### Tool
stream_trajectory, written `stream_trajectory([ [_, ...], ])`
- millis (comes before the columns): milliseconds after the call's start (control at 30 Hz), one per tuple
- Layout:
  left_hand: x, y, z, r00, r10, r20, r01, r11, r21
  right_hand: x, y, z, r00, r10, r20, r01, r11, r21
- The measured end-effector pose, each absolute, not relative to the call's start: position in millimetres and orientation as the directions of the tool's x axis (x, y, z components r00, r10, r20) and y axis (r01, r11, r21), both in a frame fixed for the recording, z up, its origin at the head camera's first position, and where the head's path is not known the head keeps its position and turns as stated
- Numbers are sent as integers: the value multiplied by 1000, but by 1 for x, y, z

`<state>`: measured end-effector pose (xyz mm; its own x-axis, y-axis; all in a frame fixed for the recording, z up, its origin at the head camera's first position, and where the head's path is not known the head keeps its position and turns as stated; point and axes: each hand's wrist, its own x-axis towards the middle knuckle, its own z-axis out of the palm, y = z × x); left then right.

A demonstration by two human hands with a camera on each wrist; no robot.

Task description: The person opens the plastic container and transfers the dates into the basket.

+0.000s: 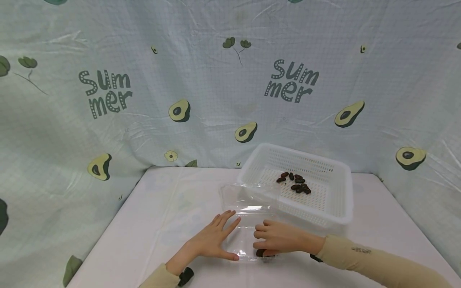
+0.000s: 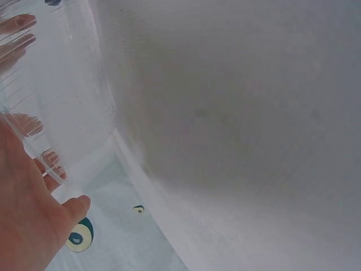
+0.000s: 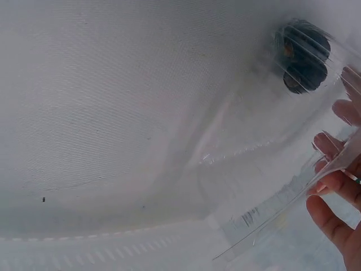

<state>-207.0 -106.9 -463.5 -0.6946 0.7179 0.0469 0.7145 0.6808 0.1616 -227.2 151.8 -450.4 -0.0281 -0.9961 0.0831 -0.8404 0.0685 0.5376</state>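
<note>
A clear plastic clamshell box [image 1: 245, 236] stands on the table in front of me, its lid [image 1: 248, 196] tipped back toward the basket. My left hand [image 1: 212, 239] rests along the box's left side, fingers spread and thumb near the front corner. In the left wrist view, its fingers show through the clear plastic. Over the box's right part reaches my right hand [image 1: 281, 238], fingers loosely bent. Dark dates [image 1: 260, 253] lie under it near the front right; the right wrist view shows two of these dates [image 3: 304, 53] through the plastic, apart from the fingertips.
A white perforated basket [image 1: 340, 192] sits at the back right, partly behind the lid. Several dates [image 1: 299, 188] lie on its floor. Behind the pale table [image 1: 162, 208] hangs a printed cloth [image 1: 209, 80], which also covers both sides.
</note>
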Motion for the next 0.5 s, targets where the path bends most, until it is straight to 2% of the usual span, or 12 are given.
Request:
stream_trajectory([
  [167, -207, -108, -464, -691, 720, 57, 718, 676, 164, -228, 145, -450, -18, -999, 46, -860, 39, 508],
  [500, -207, -107, -466, -693, 719, 59, 718, 679, 151, -228, 139, -453, -24, -998, 59, -871, 50, 488],
])
